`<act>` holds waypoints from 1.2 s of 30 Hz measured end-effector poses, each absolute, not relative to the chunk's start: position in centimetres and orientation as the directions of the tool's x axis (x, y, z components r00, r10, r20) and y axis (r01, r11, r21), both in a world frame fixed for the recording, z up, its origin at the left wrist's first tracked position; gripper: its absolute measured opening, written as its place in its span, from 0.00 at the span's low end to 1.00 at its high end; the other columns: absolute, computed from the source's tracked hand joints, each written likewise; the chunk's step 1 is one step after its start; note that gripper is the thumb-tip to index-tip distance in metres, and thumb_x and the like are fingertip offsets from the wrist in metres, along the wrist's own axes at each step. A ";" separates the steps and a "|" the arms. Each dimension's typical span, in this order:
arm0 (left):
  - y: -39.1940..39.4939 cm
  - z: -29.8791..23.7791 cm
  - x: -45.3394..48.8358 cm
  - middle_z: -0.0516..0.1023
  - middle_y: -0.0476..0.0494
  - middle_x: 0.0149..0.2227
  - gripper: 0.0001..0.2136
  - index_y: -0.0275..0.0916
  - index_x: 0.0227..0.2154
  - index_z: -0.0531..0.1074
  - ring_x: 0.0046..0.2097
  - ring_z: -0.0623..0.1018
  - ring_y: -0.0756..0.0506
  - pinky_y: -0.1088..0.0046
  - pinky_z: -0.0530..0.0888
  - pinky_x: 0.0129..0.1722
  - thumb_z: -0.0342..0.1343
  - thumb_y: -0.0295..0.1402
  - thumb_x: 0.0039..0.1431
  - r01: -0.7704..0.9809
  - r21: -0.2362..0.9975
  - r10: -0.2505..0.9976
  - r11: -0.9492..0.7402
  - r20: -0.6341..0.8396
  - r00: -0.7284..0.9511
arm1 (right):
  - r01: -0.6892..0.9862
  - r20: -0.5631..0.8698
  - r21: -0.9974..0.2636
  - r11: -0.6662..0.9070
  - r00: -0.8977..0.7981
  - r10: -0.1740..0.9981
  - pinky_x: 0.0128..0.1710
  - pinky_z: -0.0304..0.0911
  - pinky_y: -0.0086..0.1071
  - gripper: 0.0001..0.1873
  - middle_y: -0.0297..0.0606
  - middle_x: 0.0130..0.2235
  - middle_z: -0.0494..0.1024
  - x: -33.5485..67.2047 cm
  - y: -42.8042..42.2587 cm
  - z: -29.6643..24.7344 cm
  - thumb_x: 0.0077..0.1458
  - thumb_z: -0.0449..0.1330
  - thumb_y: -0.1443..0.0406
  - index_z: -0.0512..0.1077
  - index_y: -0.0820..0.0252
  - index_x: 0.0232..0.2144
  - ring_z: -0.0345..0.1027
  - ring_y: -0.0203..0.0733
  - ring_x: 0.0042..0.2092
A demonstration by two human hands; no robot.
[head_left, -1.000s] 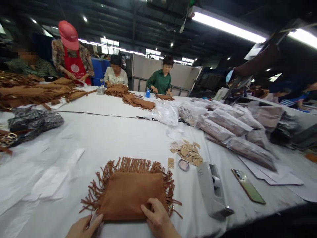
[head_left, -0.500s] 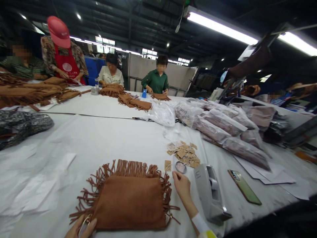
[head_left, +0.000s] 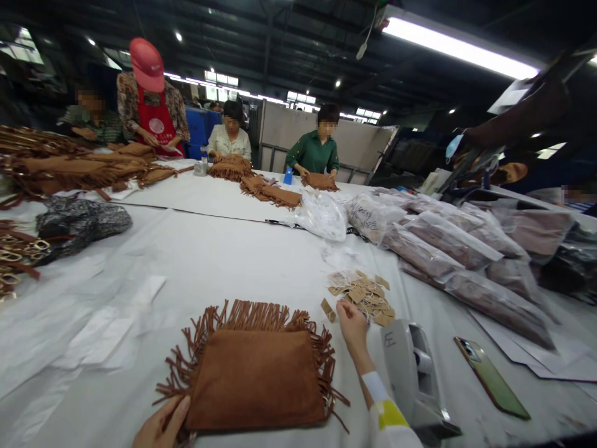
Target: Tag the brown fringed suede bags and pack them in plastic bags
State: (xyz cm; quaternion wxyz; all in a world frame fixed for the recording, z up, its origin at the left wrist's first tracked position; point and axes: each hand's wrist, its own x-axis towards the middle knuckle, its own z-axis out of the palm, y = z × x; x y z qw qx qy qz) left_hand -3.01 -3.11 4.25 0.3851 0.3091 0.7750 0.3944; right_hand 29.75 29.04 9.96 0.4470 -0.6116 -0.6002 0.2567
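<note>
A brown suede-like fringed bag [head_left: 254, 379] lies flat on the white table, its fringe spread along the far edge and both sides. My left hand [head_left: 163, 423] pinches its near left corner between thumb and fingers. Right of the bag, my right hand [head_left: 353, 326] has its fingertips drawn together close beside a single tilted cardboard hang tag [head_left: 328, 309]. Whatever is between those fingertips, perhaps the tag's string, is too small to make out. Just beyond that hand is a pile of hang tags [head_left: 366, 294] with white strings.
A grey tape dispenser [head_left: 410, 367] and a phone [head_left: 492, 376] lie to the right. Plastic-wrapped items [head_left: 448, 255] are piled behind them. White sheets [head_left: 107, 330] and a dark crinkled bundle [head_left: 88, 218] are at left. Several co-workers handle brown fringed pieces [head_left: 270, 190] across the table.
The view has swung left. My right hand has moved up to the single tag, which now sits at a different angle; a round item beside it is covered. My left hand stays at the bag's corner.
</note>
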 end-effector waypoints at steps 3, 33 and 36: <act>-2.3 5.3 -2.0 0.66 0.52 0.12 0.26 0.39 0.31 0.72 0.17 0.69 0.44 0.71 0.67 0.19 0.45 0.59 0.52 0.075 0.854 0.752 0.515 -0.407 -0.519 | 0.396 0.158 -0.909 0.127 0.046 0.986 0.29 0.66 0.34 0.27 0.40 0.28 0.79 28.8 26.6 12.4 0.46 0.57 0.45 0.74 0.63 0.33 0.70 0.41 0.27; -4.7 5.2 -4.0 0.74 0.45 0.21 0.28 0.34 0.27 0.71 0.21 0.71 0.50 0.76 0.61 0.19 0.54 0.59 0.47 -0.511 0.796 0.749 0.323 -0.546 -0.376 | 0.358 -0.041 -0.848 0.390 -0.780 0.625 0.31 0.63 0.30 0.18 0.38 0.29 0.78 11.6 9.5 9.5 0.54 0.57 0.52 0.77 0.59 0.28 0.70 0.40 0.31; -4.8 5.4 -4.3 0.75 0.46 0.22 0.23 0.34 0.26 0.72 0.21 0.71 0.50 0.76 0.61 0.19 0.59 0.54 0.46 -0.559 0.760 0.749 0.332 -0.573 -0.333 | 0.357 -0.053 -0.851 0.385 -0.788 0.613 0.29 0.61 0.29 0.18 0.38 0.28 0.77 11.1 9.0 9.9 0.54 0.57 0.52 0.77 0.59 0.27 0.69 0.39 0.29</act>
